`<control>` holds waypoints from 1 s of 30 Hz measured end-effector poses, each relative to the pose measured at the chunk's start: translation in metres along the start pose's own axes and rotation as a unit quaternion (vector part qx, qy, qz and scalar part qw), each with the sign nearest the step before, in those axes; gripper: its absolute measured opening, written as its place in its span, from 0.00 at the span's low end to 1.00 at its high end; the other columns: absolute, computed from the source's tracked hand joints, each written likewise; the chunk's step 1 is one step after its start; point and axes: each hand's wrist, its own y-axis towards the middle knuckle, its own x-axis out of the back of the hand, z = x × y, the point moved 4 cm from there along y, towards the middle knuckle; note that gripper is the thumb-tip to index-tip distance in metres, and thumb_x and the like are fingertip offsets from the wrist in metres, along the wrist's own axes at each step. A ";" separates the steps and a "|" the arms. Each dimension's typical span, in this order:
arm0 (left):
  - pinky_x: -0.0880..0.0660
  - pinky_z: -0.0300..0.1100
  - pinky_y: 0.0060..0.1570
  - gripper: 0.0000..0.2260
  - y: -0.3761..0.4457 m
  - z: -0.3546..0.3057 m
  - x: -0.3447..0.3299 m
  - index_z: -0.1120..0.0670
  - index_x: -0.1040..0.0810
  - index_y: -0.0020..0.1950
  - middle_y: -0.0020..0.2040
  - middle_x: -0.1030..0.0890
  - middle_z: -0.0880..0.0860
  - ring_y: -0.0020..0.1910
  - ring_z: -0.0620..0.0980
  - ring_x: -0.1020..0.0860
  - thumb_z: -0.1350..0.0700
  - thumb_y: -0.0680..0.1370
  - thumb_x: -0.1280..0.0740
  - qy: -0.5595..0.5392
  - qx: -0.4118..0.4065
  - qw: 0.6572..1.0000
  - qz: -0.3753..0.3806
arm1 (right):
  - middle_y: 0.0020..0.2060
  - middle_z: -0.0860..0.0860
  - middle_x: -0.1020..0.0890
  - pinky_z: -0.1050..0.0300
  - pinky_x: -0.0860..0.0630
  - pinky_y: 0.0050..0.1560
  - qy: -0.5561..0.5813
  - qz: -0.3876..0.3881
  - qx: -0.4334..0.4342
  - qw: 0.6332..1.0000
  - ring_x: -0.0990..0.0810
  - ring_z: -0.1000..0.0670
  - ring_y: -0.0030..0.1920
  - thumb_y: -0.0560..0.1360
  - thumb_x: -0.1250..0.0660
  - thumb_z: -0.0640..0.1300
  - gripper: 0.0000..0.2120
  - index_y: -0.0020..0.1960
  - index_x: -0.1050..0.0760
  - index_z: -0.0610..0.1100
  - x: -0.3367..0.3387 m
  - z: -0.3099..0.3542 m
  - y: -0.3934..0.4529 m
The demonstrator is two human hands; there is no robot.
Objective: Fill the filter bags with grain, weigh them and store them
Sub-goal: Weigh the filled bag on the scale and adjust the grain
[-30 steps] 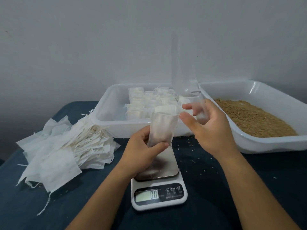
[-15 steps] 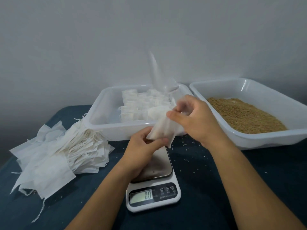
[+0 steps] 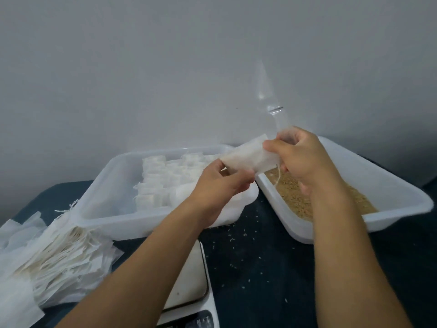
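- 2 hands share 1 filter bag [image 3: 246,157], raised over the gap between both trays.
- Left hand [image 3: 220,185]: its grip pinches the bag's lower left end.
- Right hand [image 3: 305,159]: its grip is closed on the bag's right end and a clear scoop [image 3: 275,110]; a string hangs below.
- Below the grips, a scale [image 3: 189,280] sits on the desk [image 3: 272,268].
- Left of the grips: empty bags [image 3: 54,252], then a tray of filled bags [image 3: 113,171].
- Under the right grip: the grain tray [image 3: 378,185].
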 end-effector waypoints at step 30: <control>0.20 0.48 0.45 0.09 0.050 -0.016 -0.047 0.55 0.16 0.53 0.47 0.15 0.58 0.39 0.49 0.20 0.62 0.74 0.26 0.294 -0.054 0.954 -0.016 | 0.35 0.51 0.21 0.67 0.33 0.22 0.028 -0.043 -0.079 0.996 0.30 0.59 0.21 0.76 0.26 0.44 0.07 0.49 0.22 0.43 0.041 -0.055 0.024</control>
